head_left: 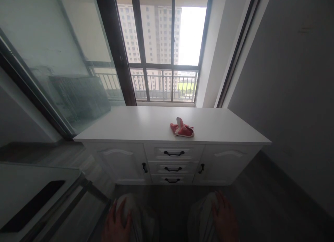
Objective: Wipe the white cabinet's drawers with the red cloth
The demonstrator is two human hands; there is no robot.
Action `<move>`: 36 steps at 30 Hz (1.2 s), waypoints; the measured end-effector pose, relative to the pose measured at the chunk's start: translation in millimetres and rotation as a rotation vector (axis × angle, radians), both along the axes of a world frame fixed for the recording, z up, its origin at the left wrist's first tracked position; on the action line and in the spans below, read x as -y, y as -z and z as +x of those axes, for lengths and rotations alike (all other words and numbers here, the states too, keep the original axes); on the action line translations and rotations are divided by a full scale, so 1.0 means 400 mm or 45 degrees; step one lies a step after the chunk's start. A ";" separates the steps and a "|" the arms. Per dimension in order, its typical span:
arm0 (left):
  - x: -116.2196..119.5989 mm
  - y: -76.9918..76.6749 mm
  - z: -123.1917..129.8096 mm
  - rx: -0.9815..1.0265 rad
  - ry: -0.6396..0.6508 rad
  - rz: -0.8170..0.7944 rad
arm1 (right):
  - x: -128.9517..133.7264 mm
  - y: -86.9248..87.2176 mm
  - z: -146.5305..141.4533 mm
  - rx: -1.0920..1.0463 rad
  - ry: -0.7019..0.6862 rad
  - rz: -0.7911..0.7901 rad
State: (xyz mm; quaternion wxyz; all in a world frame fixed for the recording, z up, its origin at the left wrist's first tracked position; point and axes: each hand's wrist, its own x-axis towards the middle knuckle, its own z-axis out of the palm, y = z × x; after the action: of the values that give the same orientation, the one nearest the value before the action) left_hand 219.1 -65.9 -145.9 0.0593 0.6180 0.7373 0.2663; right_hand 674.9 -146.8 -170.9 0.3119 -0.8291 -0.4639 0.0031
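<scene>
My left hand (116,219) and right hand (225,217) lie flat, fingers spread, on my knees (130,207), holding nothing; wrists cut off. One red cloth (182,128) on white sideboard (130,125); three drawers (173,153).

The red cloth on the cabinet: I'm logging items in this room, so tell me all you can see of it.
The red cloth is a small crumpled piece of soft-looking fabric, red to pink with a white edge or underside and one corner sticking up. It lies loose on the white cabinet top, near the front edge, above the middle drawers. Nothing else touches it; both hands are far from it, low in the picture.
</scene>
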 end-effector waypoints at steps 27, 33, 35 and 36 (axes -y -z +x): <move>-0.007 -0.001 -0.005 0.064 0.000 0.033 | -0.013 0.014 0.009 0.029 0.006 0.033; 0.000 -0.018 0.006 0.022 -0.030 -0.026 | -0.011 -0.002 0.005 0.008 0.016 0.031; -0.001 -0.019 0.008 0.012 -0.020 -0.018 | -0.013 -0.003 0.006 -0.004 0.015 0.047; -0.002 -0.018 0.008 0.013 -0.016 -0.012 | -0.013 -0.002 0.007 -0.014 0.012 0.055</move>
State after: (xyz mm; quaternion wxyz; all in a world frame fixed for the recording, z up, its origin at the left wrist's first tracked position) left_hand 222.3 -65.1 -138.5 0.0643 0.6117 0.7420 0.2665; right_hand 677.8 -141.5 -170.2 0.3324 -0.8243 -0.4583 -0.0036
